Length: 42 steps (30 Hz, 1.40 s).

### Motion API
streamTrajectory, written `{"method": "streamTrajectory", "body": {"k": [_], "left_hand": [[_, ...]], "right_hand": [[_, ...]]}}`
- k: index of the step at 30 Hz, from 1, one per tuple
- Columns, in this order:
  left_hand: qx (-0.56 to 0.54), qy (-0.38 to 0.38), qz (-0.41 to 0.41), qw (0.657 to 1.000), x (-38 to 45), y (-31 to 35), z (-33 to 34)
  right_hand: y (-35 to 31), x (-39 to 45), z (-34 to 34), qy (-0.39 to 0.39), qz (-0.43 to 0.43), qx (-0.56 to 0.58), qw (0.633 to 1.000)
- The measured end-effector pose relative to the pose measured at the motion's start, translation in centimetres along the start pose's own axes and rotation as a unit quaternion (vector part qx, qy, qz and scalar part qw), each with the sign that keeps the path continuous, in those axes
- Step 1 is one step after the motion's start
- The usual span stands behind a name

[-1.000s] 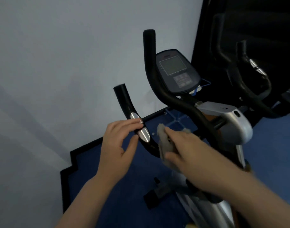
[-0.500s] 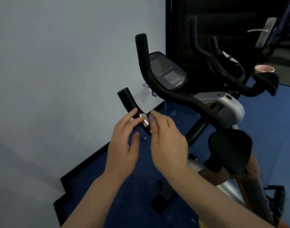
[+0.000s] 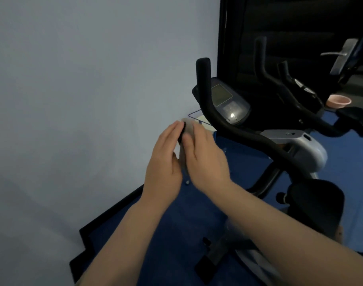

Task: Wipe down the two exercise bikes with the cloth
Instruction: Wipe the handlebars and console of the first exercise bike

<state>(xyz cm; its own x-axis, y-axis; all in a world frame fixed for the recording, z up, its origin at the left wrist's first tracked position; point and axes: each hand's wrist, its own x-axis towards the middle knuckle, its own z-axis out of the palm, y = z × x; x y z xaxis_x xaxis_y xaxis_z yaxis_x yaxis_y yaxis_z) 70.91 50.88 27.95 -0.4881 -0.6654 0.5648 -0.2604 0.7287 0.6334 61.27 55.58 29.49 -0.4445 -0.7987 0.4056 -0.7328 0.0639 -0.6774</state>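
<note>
The near exercise bike (image 3: 300, 145) has a black right handlebar (image 3: 205, 89), a console (image 3: 228, 102) and a black seat (image 3: 314, 199). Its left handlebar (image 3: 181, 135) is almost hidden between my hands. My right hand (image 3: 205, 157) holds the grey cloth (image 3: 187, 125) wrapped against that handlebar near its top end. From the other side, my left hand (image 3: 164, 162) touches the handlebar with its fingers straight. The second bike (image 3: 289, 85) stands behind at the right, dark against a black panel.
A pale wall fills the left, close to the handlebar. A black skirting edge (image 3: 114, 211) borders the blue floor (image 3: 176, 234). A pink bowl (image 3: 339, 101) sits beyond the second bike's seat (image 3: 353, 116). A door handle (image 3: 333, 53) shows at the upper right.
My right hand slid the cloth up the left handlebar from its lower bend toward the tip. My left hand followed upward and closed in beside it. The view shifted left.
</note>
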Motion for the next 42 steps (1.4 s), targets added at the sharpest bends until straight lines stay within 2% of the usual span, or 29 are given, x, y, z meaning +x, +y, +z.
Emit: {"method": "streamTrajectory", "body": {"k": [2,5,7,9,11,14,18,22,24,26,28,30,32,33,36,39,42], "left_hand": [[-0.004,-0.002,0.011,1.000,0.1,-0.3,-0.5],[-0.022,-0.001,0.010,1.000,0.8,-0.4,-1.2],[-0.030,0.001,-0.003,1.000,1.0,-0.3,-1.6],[-0.034,-0.009,-0.011,0.999,0.9,-0.1,-1.7],[-0.032,-0.026,-0.020,0.999,0.4,0.0,-1.6],[-0.033,-0.025,-0.010,0.999,-0.6,0.1,-0.4],[-0.061,0.023,0.007,0.998,-2.5,0.9,2.7],[-0.048,0.008,0.024,0.999,-3.5,0.8,5.5],[-0.034,0.010,0.026,0.999,-3.5,0.4,5.9],[-0.027,0.018,0.022,0.999,-3.5,0.3,6.0],[-0.030,0.039,0.003,0.999,-3.5,0.8,6.2],[-0.042,0.057,-0.030,0.997,-3.7,1.6,6.7],[-0.048,0.065,-0.048,0.996,-3.8,2.2,7.0],[-0.046,0.066,-0.050,0.995,-3.8,2.4,7.0],[-0.033,0.085,-0.072,0.993,-3.8,3.2,6.9],[-0.025,0.131,-0.097,0.986,-3.8,4.6,7.9],[0.018,0.137,-0.090,0.986,-3.4,6.4,9.8]], "right_hand": [[0.8,-1.0,-0.3,-0.025,-0.018,-0.047,0.998],[-0.2,1.7,0.3,-0.031,0.042,0.022,0.998],[-0.7,2.1,0.6,-0.015,0.021,0.012,1.000],[0.1,0.8,0.0,-0.013,-0.025,-0.030,0.999],[1.6,-1.2,-1.0,-0.056,-0.043,-0.111,0.991],[4.0,-3.6,-3.3,-0.111,0.017,-0.153,0.982],[5.3,-4.4,-5.2,-0.180,0.077,-0.179,0.964],[4.6,-3.3,-4.2,-0.194,-0.003,-0.311,0.930],[5.5,-3.1,-6.0,-0.280,0.005,-0.313,0.907],[6.4,-2.7,-8.5,-0.386,0.016,-0.316,0.867],[6.9,-1.5,-9.4,-0.439,0.003,-0.298,0.848],[6.7,-0.7,-8.6,-0.463,-0.038,-0.235,0.854],[7.0,-0.8,-8.2,-0.490,-0.020,-0.139,0.860],[7.4,-0.7,-8.8,-0.510,-0.030,-0.123,0.851],[10.3,1.4,-12.4,-0.552,-0.097,-0.188,0.807],[11.6,2.6,-13.3,-0.554,-0.114,-0.173,0.806],[11.3,1.3,-11.0,-0.553,-0.187,-0.150,0.798]]}}
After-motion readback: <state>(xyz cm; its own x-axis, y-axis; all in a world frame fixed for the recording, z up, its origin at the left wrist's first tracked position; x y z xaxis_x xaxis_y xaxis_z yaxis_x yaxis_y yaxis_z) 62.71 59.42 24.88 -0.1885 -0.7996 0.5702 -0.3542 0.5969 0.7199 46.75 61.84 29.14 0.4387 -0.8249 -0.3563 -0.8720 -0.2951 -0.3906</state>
